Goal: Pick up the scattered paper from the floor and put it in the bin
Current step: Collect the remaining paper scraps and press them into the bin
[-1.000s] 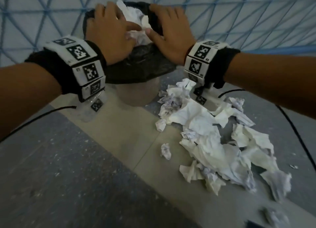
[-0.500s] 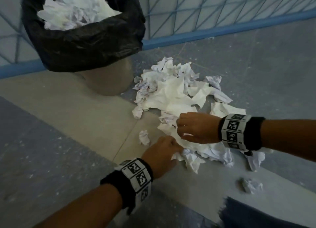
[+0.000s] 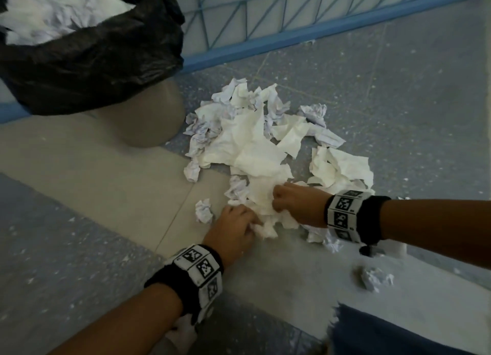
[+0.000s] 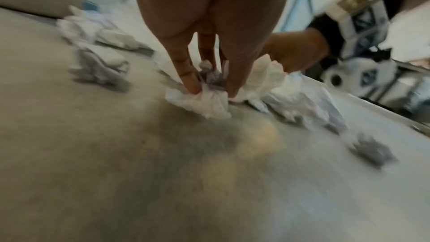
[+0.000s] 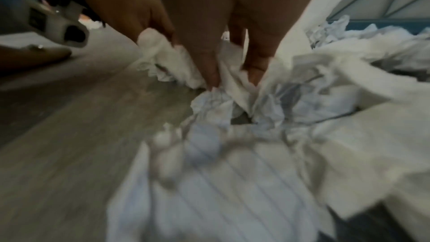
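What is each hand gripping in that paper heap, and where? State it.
Both hold crumpled paper at the near edge of the pile: left hand pinches a wad's edge; right hand clutches bunched sheets.

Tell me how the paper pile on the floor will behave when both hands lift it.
The paper pile is probably light and floppy: its sheets lie crumpled and loose. Some pieces may drop, since the left hand and right hand grip only its near edge.
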`<state>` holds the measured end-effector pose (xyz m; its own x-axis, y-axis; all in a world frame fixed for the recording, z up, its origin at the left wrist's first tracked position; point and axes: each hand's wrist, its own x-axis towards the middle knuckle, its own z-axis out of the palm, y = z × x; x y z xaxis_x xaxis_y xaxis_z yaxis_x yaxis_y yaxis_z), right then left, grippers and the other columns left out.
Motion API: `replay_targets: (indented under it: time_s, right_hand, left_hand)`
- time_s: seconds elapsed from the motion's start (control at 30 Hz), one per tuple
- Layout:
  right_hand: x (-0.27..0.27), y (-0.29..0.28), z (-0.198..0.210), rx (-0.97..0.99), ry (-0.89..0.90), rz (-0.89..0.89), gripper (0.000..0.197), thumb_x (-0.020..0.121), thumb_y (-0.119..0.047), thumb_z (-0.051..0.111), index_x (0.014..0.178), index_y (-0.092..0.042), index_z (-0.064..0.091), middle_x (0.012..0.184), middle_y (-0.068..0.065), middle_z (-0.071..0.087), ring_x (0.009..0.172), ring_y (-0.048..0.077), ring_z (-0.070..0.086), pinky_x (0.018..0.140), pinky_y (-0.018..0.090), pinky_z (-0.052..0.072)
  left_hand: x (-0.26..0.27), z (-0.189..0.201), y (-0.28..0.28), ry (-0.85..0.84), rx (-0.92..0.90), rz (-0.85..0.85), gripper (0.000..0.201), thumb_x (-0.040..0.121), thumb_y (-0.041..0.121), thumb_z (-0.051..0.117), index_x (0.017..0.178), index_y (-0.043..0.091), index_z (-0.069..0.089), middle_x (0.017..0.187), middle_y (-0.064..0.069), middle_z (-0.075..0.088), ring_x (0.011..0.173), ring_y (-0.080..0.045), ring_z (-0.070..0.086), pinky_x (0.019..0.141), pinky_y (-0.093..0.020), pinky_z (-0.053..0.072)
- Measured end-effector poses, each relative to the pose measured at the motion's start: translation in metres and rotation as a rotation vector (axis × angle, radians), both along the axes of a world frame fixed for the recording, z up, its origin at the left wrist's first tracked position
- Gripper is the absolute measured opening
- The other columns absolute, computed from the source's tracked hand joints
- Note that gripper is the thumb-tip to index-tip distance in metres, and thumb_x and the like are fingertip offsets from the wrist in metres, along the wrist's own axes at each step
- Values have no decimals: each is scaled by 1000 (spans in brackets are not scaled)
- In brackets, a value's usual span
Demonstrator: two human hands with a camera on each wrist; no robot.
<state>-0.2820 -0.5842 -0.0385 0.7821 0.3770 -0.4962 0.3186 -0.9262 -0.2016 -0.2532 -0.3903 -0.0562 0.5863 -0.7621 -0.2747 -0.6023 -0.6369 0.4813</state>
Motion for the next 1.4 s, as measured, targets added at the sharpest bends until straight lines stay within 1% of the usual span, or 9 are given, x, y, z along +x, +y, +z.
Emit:
replay_targets:
  time_s: [0.23, 0.4, 0.47, 0.57, 0.73, 0.9, 1.1, 1.27, 1.4]
  right_hand:
    - [29, -4, 11, 277, -6, -263, 30, 78, 7, 51, 99, -15, 50, 117, 14, 52, 106, 28, 52, 82, 31, 40]
    - [28, -3, 11, 225, 64, -251, 42, 84, -5, 54, 124, -6, 41, 124, 17, 51, 108, 31, 53, 86, 36, 41]
    - [28, 0, 8, 185, 94, -245, 51, 85, -11, 57, 131, -8, 34, 128, 17, 51, 111, 31, 53, 89, 35, 41]
    - [29, 3, 3, 164, 95, -242, 51, 87, -17, 57, 133, -9, 36, 134, 14, 47, 120, 27, 49, 94, 33, 36]
    - [32, 6, 10, 198, 104, -322, 49, 87, -9, 54, 133, -13, 38, 131, 12, 47, 118, 27, 49, 96, 33, 36]
    - [40, 8, 28, 362, 19, -498, 60, 80, -7, 64, 130, -14, 32, 115, 1, 43, 93, 12, 41, 79, 19, 32]
    - [66, 16, 50, 201, -18, -545, 46, 76, -11, 72, 115, -7, 48, 123, 13, 47, 103, 24, 48, 90, 33, 42]
    - [100, 33, 89, 2, -76, -425, 40, 84, -12, 62, 123, -5, 55, 130, 15, 55, 120, 29, 50, 100, 32, 41]
    - [132, 51, 138, -14, -184, -332, 33, 84, -10, 60, 116, -5, 61, 124, 16, 61, 115, 30, 54, 97, 33, 41]
  left_hand:
    - [40, 28, 8, 25, -131, 332, 19, 81, 10, 63, 99, 13, 61, 96, -11, 64, 89, -28, 59, 72, -32, 42]
    - [49, 6, -14, 50, 236, 257, 70, 79, 24, 65, 141, 32, 32, 136, -10, 35, 127, -32, 36, 109, -40, 34]
    - [45, -2, -19, 50, 319, 238, 84, 74, 39, 67, 144, 38, 20, 148, -10, 19, 136, -35, 24, 113, -46, 27]
    - [36, -7, -21, 62, 349, 169, 79, 78, 38, 65, 144, 33, 22, 156, -9, 4, 138, -38, 17, 113, -45, 28]
    - [55, 4, -12, 52, 235, 72, 46, 86, 10, 57, 131, 19, 50, 148, -8, 36, 129, -30, 41, 105, -37, 40]
    - [81, 36, 7, 159, 75, 130, 39, 91, 7, 48, 129, 15, 54, 132, -9, 58, 122, -22, 54, 90, -15, 35]
    - [105, 89, 32, 76, 229, -27, 43, 91, 14, 52, 134, 18, 47, 132, -13, 57, 118, -30, 55, 93, -31, 45]
    - [129, 142, 49, -73, 310, -80, 30, 92, 21, 53, 121, 13, 50, 120, -13, 58, 108, -29, 57, 77, -27, 40]
    - [153, 184, 64, -184, 159, -46, 24, 88, 24, 59, 111, 14, 59, 114, -8, 64, 103, -23, 59, 79, -28, 43]
